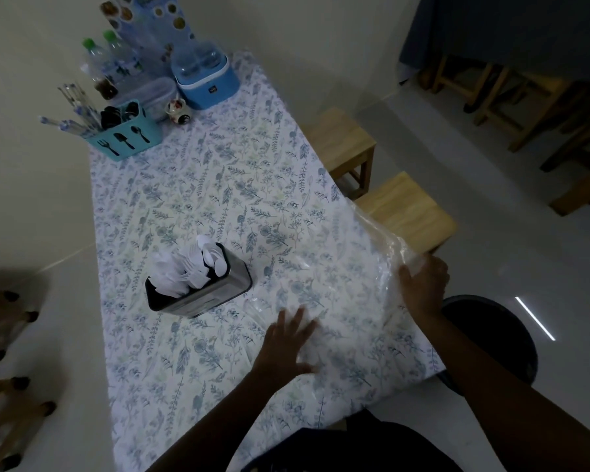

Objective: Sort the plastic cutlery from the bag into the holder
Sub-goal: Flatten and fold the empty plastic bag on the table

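Note:
A dark metal holder (201, 294) stands on the flowered tablecloth, packed with white plastic cutlery (198, 264). To its right a clear plastic bag (351, 311) lies flat on the table, reaching to the right edge. My left hand (286, 342) rests flat on the bag with fingers spread. At the table's right edge my right hand (423, 284) is closed on the bag's far end, where the plastic is bunched up. I cannot tell whether any cutlery lies inside the bag.
At the far end stand a turquoise caddy (126, 137) with straws and dark utensils, bottles (99, 66), a blue box (205, 76) and a small cup (178, 110). Wooden stools (406, 212) sit along the right side, a dark round stool (491, 335) near me.

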The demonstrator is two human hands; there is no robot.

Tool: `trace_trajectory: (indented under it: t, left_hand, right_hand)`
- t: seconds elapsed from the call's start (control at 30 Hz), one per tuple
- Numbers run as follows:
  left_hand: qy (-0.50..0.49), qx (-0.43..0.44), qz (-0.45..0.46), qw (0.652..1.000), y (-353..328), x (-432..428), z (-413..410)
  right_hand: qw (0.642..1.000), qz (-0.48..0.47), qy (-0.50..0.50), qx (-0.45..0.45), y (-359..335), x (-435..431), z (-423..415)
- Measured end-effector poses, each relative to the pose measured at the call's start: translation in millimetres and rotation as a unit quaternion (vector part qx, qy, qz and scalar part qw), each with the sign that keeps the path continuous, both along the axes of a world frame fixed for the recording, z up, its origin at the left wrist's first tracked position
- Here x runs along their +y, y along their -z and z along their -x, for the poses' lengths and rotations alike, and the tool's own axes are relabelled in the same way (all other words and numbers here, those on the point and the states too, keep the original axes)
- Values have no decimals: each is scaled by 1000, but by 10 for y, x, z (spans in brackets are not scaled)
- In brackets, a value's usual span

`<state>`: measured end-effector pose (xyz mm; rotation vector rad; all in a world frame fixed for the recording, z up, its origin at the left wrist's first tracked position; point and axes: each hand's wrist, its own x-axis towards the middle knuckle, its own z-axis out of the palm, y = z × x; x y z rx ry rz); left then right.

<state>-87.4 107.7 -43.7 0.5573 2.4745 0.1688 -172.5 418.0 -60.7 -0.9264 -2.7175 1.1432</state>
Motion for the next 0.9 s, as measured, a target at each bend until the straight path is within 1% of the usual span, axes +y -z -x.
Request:
trace_trajectory:
  t: [0.03, 0.1, 0.17, 0.2, 0.27, 0.33, 0.43, 0.5, 0.57, 0.63, 0.7, 0.73, 0.8, 0.83, 0.87, 0.9]
  left_hand:
    - [2, -4, 7, 1000, 1, -50, 25]
    - [6, -7, 22, 1000, -2, -128, 71]
    - [13, -9, 25, 1000, -21, -174, 121]
    - [15, -10, 24, 1000, -29, -200, 140]
    - [14, -16, 16, 1000, -41, -240, 156]
    - [10, -25, 11, 1000, -54, -253, 154]
    - [17, -25, 18, 999, -64, -250, 174]
    - [20, -20, 16, 999, -59, -259, 175]
    - [19, -13, 7, 1000, -47, -290, 167]
    - [23, -7, 1, 1000, -48, -314, 151]
    - [18, -4, -6, 1000, -69, -340, 127]
    - [-5, -4, -17, 1000, -87, -352, 103]
    - [-109, 18, -65, 992, -118, -361, 28]
    - [-185, 48, -88, 978, -141, -335, -8]
    - [-270, 85, -104, 953, -160, -291, -33]
    - [-358, 114, -113, 920, -185, -240, -38]
  right_hand:
    - [998, 51, 30, -12, 0, 12, 27]
    - [981, 167, 83, -46, 29, 62, 96]
    - [964, 229, 118, -70, 22, 116, 113]
    - [958, 244, 136, -64, 33, 149, 105]
    - [950, 257, 172, -50, 60, 195, 84]
    - [949, 248, 187, -45, 78, 215, 61]
    - [965, 200, 161, -48, 12, 199, 13]
    - [981, 147, 117, -53, -79, 192, 15]
    - [995, 51, 36, -71, -173, 187, 43]
    - [994, -50, -45, -84, -214, 181, 86]
    - [986, -116, -117, -28, -256, 100, 107]
    - [975, -152, -161, 8, -303, 16, 97]
    - [942, -193, -266, 65, -398, -206, -5]
    - [926, -189, -317, 80, -424, -340, -102]
    - [912, -171, -363, 80, -436, -482, -236]
    - [898, -150, -407, 70, -414, -627, -396]
